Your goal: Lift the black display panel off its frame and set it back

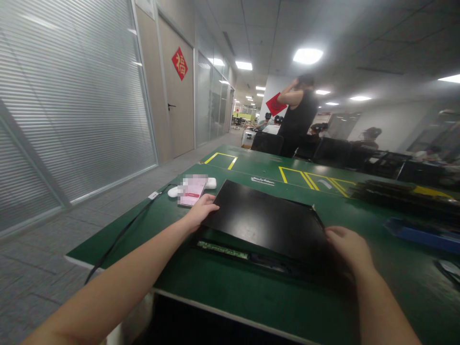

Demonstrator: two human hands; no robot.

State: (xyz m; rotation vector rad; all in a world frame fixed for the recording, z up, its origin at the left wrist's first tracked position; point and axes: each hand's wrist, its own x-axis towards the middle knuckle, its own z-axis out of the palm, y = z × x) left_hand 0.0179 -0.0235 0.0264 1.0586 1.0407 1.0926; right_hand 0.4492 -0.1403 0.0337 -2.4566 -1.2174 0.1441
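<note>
A flat black screen panel is tilted above the green table, gripped at its two short sides. My left hand is closed on its left edge, thumb on top. At the right edge my right hand is closed on the panel too, its fingertips partly hidden beneath. Under the near side of the panel, a dark frame with a green circuit board strip lies on the table. How far the frame reaches below the panel is hidden.
Left of the panel lie a phone, white rounded items and a black cable. Yellow tape marks line the green table. At right are stacked dark parts and a blue tray. A person stands beyond.
</note>
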